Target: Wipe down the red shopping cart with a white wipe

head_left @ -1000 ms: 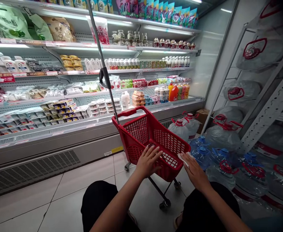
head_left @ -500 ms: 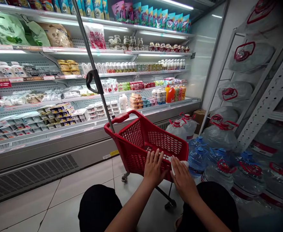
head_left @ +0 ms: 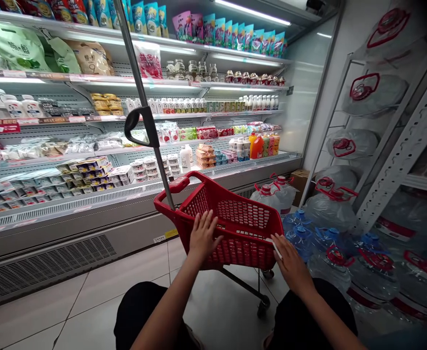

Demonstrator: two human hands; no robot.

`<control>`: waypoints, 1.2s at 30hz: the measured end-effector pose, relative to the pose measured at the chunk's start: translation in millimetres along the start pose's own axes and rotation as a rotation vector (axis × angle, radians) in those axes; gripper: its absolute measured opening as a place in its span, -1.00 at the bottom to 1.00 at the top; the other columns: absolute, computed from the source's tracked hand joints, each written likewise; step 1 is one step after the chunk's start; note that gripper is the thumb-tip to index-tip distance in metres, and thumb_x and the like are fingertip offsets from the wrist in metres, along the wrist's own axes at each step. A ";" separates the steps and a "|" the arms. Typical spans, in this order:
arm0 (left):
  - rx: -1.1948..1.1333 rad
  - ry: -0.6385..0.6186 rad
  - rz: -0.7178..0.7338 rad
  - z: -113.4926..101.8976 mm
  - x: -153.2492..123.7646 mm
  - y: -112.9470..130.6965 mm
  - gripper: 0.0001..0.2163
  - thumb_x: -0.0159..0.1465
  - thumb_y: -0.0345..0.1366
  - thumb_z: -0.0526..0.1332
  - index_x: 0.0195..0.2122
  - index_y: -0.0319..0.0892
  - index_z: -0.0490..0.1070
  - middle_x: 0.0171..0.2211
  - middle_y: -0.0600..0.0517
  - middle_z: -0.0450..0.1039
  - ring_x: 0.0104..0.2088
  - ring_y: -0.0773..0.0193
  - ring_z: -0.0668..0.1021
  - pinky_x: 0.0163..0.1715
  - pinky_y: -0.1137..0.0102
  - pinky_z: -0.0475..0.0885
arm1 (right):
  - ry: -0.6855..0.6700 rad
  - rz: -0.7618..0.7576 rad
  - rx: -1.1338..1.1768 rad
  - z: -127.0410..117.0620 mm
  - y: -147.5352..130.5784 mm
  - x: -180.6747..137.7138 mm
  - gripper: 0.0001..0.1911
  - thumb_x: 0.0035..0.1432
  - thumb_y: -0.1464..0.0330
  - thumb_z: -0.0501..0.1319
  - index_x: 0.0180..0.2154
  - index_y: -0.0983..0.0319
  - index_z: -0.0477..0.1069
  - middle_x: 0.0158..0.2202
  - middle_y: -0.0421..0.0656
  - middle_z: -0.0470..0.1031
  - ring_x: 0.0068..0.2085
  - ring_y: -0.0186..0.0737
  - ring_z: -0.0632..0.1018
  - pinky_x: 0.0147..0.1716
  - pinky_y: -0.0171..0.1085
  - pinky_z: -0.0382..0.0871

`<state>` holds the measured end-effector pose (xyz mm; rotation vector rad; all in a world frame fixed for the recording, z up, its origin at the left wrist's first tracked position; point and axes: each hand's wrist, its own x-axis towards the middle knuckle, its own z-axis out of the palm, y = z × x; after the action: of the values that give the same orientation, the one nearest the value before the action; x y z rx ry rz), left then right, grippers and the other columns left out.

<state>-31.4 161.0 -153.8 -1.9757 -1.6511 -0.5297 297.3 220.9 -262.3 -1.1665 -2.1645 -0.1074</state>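
Observation:
In front of my knees stands a red plastic shopping cart [head_left: 249, 250] with perforated walls and small wheels. My left hand [head_left: 203, 236] lies against the upper part of its near side, fingers stretched out and thumb apart, holding nothing. At the cart's right end, my right hand [head_left: 289, 262] presses a white cloth [head_left: 276, 249] to the corner, mostly hidden under the fingers. A metal pole with a black looped handle [head_left: 148, 127] rises at the cart's left end, by the push bar.
An open refrigerated display case [head_left: 126, 214] runs behind the cart, its shelves full of packaged food and bottles. To the right, large water bottles [head_left: 330, 272] with red or blue handles crowd the floor beside a white metal rack [head_left: 391, 165]. The floor is tiled.
The cart has turned slightly, so its near side faces me more. My left hand has slid left along the side, while my right hand has shifted right with the cloth.

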 end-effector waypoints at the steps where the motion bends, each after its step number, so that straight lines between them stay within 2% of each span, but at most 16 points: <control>1: 0.010 -0.001 -0.010 -1.5 0.2 -5.0 -0.45 0.39 0.00 0.24 0.33 -0.12 0.34 0.43 -0.12 0.21 0.41 -0.07 0.27 0.46 -0.06 -0.03 | 0.007 0.018 0.012 2.5 9.4 -0.4 -0.39 0.52 0.15 -0.15 0.49 0.10 -0.02 0.45 -0.10 0.21 0.46 -0.01 0.19 0.41 0.13 0.10; 3: 0.013 -0.007 -0.017 -1.1 -0.9 -6.1 -0.47 0.38 -0.02 0.25 0.30 -0.14 0.36 0.36 -0.14 0.32 0.35 -0.08 0.35 0.45 -0.09 -0.02 | 0.036 0.048 0.030 10.0 22.2 2.6 -0.41 0.51 0.11 -0.14 0.44 0.13 0.10 0.40 -0.06 0.30 0.45 0.02 0.21 0.41 0.17 0.06; 6: 0.005 -0.012 -0.041 5.4 -3.2 5.8 -0.45 0.35 -0.01 0.26 0.28 -0.18 0.37 0.28 -0.16 0.42 0.28 -0.10 0.41 0.43 -0.11 0.02 | 0.087 0.088 0.049 21.0 29.0 11.7 -0.42 0.51 0.11 -0.15 0.38 0.17 0.22 0.33 -0.01 0.39 0.42 0.04 0.27 0.41 0.18 0.04; 8: 0.004 -0.011 -0.055 9.9 -4.0 14.1 -0.46 0.36 -0.02 0.26 0.28 -0.20 0.37 0.28 -0.17 0.42 0.27 -0.10 0.41 0.42 -0.10 0.03 | 0.093 0.075 0.060 24.5 26.3 18.2 -0.42 0.52 0.12 -0.17 0.40 0.16 0.19 0.33 -0.02 0.39 0.40 0.02 0.29 0.42 0.18 0.02; 10: 0.005 -0.009 -0.065 12.8 -4.3 19.5 -0.46 0.36 -0.03 0.24 0.29 -0.21 0.36 0.29 -0.17 0.40 0.29 -0.10 0.39 0.42 -0.10 0.02 | 0.091 0.034 0.063 25.9 14.6 25.1 -0.41 0.52 0.15 -0.17 0.46 0.14 0.08 0.37 -0.06 0.34 0.42 -0.01 0.27 0.43 0.16 0.00; 12: 0.007 -0.012 -0.080 14.1 -4.2 23.4 -0.45 0.38 -0.03 0.22 0.31 -0.22 0.34 0.31 -0.17 0.39 0.30 -0.10 0.38 0.42 -0.09 0.03 | 0.086 -0.032 0.053 27.7 -9.5 33.9 -0.39 0.53 0.18 -0.16 0.50 0.11 -0.08 0.45 -0.09 0.21 0.45 -0.03 0.20 0.44 0.12 0.01; 15: 0.008 -0.028 -0.095 14.9 -3.9 29.9 -0.39 0.38 -0.03 0.20 0.36 -0.25 0.28 0.35 -0.18 0.34 0.32 -0.09 0.36 0.42 -0.05 0.04 | 0.071 -0.162 0.042 33.9 -65.6 51.0 -0.35 0.53 0.25 -0.13 0.53 0.10 -0.26 0.52 -0.12 0.04 0.49 -0.07 0.11 0.43 0.08 0.02; 18: 0.016 -0.042 -0.065 13.6 -3.7 35.0 -0.32 0.35 -0.15 0.20 0.46 -0.21 0.11 0.43 -0.15 0.21 0.38 -0.03 0.30 0.43 -0.01 0.05 | 0.059 -0.246 0.079 38.9 -117.5 67.8 -0.32 0.52 0.33 -0.14 0.53 0.14 -0.37 0.53 -0.11 -0.01 0.50 -0.10 0.06 0.44 0.05 0.02; 20: 0.032 -0.048 -0.019 9.1 -3.4 32.7 -0.27 0.34 -0.23 0.19 0.50 -0.19 -0.01 0.48 -0.11 0.10 0.42 0.03 0.25 0.44 0.05 0.05 | 0.042 -0.281 0.097 38.6 -130.5 74.3 -0.31 0.52 0.33 -0.14 0.53 0.14 -0.41 0.53 -0.12 -0.01 0.50 -0.11 0.06 0.44 0.05 0.02; 22: 0.045 -0.045 0.033 0.2 -2.8 23.3 -0.24 0.35 -0.21 0.19 0.52 -0.19 -0.08 0.51 -0.08 0.00 0.45 0.07 0.20 0.45 0.12 0.06 | 0.014 -0.302 0.091 35.5 -120.8 74.5 -0.31 0.52 0.32 -0.14 0.53 0.11 -0.40 0.52 -0.14 0.00 0.50 -0.13 0.08 0.44 0.03 0.04; 25: 0.053 -0.009 0.036 -18.1 -2.0 0.2 -0.23 0.37 -0.10 0.22 0.52 -0.16 -0.07 0.52 -0.07 -0.03 0.48 0.03 0.14 0.48 0.07 -0.03 | -0.005 -0.257 0.059 29.1 -74.9 63.3 -0.33 0.52 0.30 -0.15 0.53 0.10 -0.34 0.52 -0.15 0.01 0.49 -0.12 0.10 0.43 0.04 0.07; 28: 0.055 0.025 -0.047 -32.9 -2.6 -17.0 -0.33 0.40 -0.10 0.20 0.49 -0.09 0.06 0.47 -0.07 0.13 0.44 -0.05 0.23 0.49 -0.09 -0.19 | 0.026 -0.122 0.027 25.4 -22.0 48.3 -0.36 0.52 0.26 -0.17 0.53 0.10 -0.24 0.51 -0.14 0.06 0.48 -0.08 0.12 0.42 0.08 0.10; 30: 0.045 0.019 -0.077 -36.5 -2.9 -17.9 -0.38 0.39 -0.12 0.20 0.45 -0.09 0.16 0.40 -0.09 0.28 0.38 -0.07 0.33 0.49 -0.11 -0.21 | 0.029 -0.022 0.028 25.7 2.0 42.8 -0.38 0.53 0.20 -0.17 0.52 0.10 -0.16 0.50 -0.13 0.09 0.48 -0.04 0.14 0.41 0.12 0.09; 33: 0.036 -0.004 -0.116 -34.0 -1.7 -7.5 -0.39 0.37 -0.11 0.22 0.40 -0.24 0.24 0.33 -0.17 0.37 0.34 -0.08 0.37 0.48 -0.04 -0.05 | 0.026 0.114 0.062 30.5 8.8 46.0 -0.38 0.52 0.12 -0.19 0.50 0.13 -0.03 0.48 -0.09 0.15 0.47 0.00 0.16 0.41 0.16 0.09; 36: 0.041 -0.025 -0.138 -29.2 0.0 3.7 -0.36 0.34 -0.13 0.23 0.38 -0.35 0.25 0.35 -0.24 0.33 0.37 -0.10 0.34 0.44 0.03 0.09 | 0.041 0.101 0.116 40.0 -23.3 61.2 -0.39 0.52 0.14 -0.19 0.48 0.14 0.02 0.45 -0.09 0.21 0.46 -0.03 0.19 0.42 0.14 0.08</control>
<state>-27.1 142.8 -131.1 -1.8559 -1.8083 -0.5198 235.6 265.3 -251.8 -1.1933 -2.0439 0.0376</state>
